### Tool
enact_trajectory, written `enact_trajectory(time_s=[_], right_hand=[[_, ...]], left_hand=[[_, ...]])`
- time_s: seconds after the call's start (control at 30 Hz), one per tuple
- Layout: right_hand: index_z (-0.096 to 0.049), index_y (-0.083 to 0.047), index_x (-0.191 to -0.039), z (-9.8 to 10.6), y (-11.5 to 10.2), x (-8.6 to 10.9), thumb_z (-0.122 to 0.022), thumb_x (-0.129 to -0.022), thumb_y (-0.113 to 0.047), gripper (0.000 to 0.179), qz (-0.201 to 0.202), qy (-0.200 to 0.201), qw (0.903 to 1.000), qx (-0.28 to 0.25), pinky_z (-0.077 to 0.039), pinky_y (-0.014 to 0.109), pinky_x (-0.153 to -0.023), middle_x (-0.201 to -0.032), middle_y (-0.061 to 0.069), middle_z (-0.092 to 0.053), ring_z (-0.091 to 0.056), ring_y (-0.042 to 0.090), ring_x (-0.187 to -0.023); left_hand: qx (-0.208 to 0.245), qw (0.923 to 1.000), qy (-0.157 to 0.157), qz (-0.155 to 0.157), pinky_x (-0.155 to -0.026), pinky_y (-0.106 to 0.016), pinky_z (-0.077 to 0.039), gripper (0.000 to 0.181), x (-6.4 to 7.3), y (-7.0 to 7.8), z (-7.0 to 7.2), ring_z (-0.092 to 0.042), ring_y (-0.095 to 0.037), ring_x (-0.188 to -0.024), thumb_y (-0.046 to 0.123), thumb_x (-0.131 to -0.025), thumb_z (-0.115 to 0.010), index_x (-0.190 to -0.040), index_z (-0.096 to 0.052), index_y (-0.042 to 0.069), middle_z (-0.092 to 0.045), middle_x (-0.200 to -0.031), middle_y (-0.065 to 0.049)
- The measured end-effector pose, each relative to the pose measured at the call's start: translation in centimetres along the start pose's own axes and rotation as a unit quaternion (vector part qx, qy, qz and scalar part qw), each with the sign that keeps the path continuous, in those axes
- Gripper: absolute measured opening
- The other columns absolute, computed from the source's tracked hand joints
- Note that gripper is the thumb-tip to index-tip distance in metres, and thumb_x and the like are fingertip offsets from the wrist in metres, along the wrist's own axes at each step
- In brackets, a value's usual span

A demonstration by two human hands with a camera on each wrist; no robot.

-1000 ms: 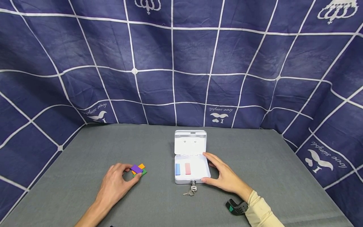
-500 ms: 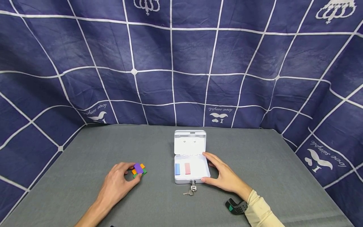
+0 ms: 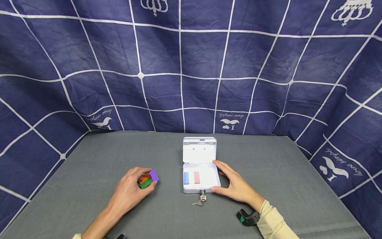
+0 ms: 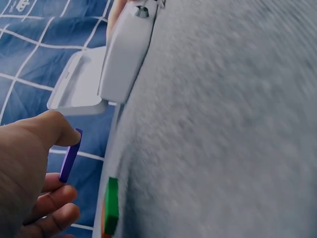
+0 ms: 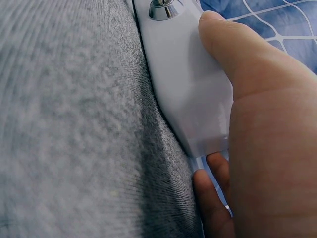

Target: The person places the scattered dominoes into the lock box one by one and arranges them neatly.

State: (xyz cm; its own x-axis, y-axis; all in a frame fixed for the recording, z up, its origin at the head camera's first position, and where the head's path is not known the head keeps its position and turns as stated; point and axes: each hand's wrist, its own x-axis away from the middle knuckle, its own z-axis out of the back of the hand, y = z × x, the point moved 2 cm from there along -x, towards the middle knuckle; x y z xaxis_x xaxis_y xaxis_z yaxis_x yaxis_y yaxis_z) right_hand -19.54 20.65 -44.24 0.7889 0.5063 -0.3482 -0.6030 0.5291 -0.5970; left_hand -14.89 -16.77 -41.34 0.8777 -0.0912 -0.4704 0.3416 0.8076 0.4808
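Towards the left of the table [image 3: 167, 215], well in from its left edge, the left hand [image 3: 131, 187] pinches a flat purple block [image 3: 154, 175] between thumb and fingers. Partly inside its curve lie an orange block [image 3: 145, 178] and a green block [image 3: 146, 183], on the grey cloth. The left wrist view shows the purple block apart from the green one and off the surface, so the step in hand looks like picking it from the pile.

Bare cloth separates this hand from the white metal cash box [image 3: 211, 181], giving a direct path rightward. The next move probably calls for clearing the box's left wall and laying the purple block flat right of the blue block [image 3: 186, 178] and pink block [image 3: 197, 177], which lie inside. The lid [image 3: 199, 151] stands open towards the table's far edge; keys [image 3: 198, 202] hang from the front lock.

The right hand [image 3: 237, 186] grips the box's right side, apparently steadying it, thumb by the near corner, with ample table between it and the right edge.
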Motion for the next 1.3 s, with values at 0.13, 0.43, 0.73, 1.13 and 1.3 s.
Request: enact_trajectory(time_s=[0.13,0.43,0.73,1.13,1.3], right_hand=[[-0.039,-0.015,-0.159,0.0,0.0,0.0,-0.086,-0.086,-0.038,0.090,0.000,0.000,1.0000,-0.001,-0.048,0.032,-0.109,-0.160,0.005,-0.043,-0.048,0.023,-0.142],[-0.039,-0.015,-0.160,-0.1,0.0,0.0,-0.086,-0.086,-0.038,0.091,-0.001,-0.001,1.0000,-0.004,-0.048,0.031,-0.110,-0.161,0.005,-0.043,-0.048,0.023,-0.142],[-0.039,-0.015,-0.159,0.0,0.0,0.0,-0.086,-0.085,-0.037,0.090,0.000,0.002,1.0000,-0.005,-0.048,0.031,-0.109,-0.160,0.004,-0.043,-0.048,0.023,-0.142],[-0.039,-0.015,-0.159,-0.2,0.0,0.1,-0.086,-0.085,-0.037,0.090,-0.004,0.001,1.0000,-0.008,-0.047,0.031,-0.110,-0.160,0.004,-0.043,-0.048,0.024,-0.142],[-0.039,-0.015,-0.159,-0.1,0.0,0.1,-0.086,-0.085,-0.038,0.090,-0.004,0.002,1.0000,-0.009,-0.048,0.032,-0.110,-0.160,0.005,-0.043,-0.049,0.024,-0.142]], left_hand=[[0.015,0.9998,-0.006,-0.009,-0.078,-0.041,-0.054,0.039,-0.4,0.8,-0.2,-0.065,-0.016,-0.093,0.023,-0.078,-0.088,-0.113,-0.076,0.012,-0.073,-0.104,0.000],[0.045,0.9976,-0.012,-0.050,-0.072,-0.030,-0.053,0.036,-1.7,2.7,-0.7,-0.061,-0.011,-0.081,0.022,-0.076,-0.089,-0.109,-0.076,0.013,-0.069,-0.091,0.005],[0.055,0.9959,-0.019,-0.069,-0.074,-0.032,-0.054,0.040,-3.1,4.0,-1.5,-0.064,-0.009,-0.085,0.023,-0.075,-0.088,-0.112,-0.077,0.012,-0.072,-0.095,0.004],[0.069,0.9933,-0.051,-0.078,-0.072,-0.028,-0.052,0.039,-4.1,5.5,-2.8,-0.064,-0.011,-0.084,0.025,-0.077,-0.087,-0.112,-0.077,0.011,-0.073,-0.097,0.002],[0.074,0.9917,-0.073,-0.076,-0.071,-0.027,-0.050,0.038,-4.5,6.3,-3.4,-0.064,-0.012,-0.084,0.028,-0.078,-0.087,-0.111,-0.077,0.011,-0.072,-0.095,0.003]])
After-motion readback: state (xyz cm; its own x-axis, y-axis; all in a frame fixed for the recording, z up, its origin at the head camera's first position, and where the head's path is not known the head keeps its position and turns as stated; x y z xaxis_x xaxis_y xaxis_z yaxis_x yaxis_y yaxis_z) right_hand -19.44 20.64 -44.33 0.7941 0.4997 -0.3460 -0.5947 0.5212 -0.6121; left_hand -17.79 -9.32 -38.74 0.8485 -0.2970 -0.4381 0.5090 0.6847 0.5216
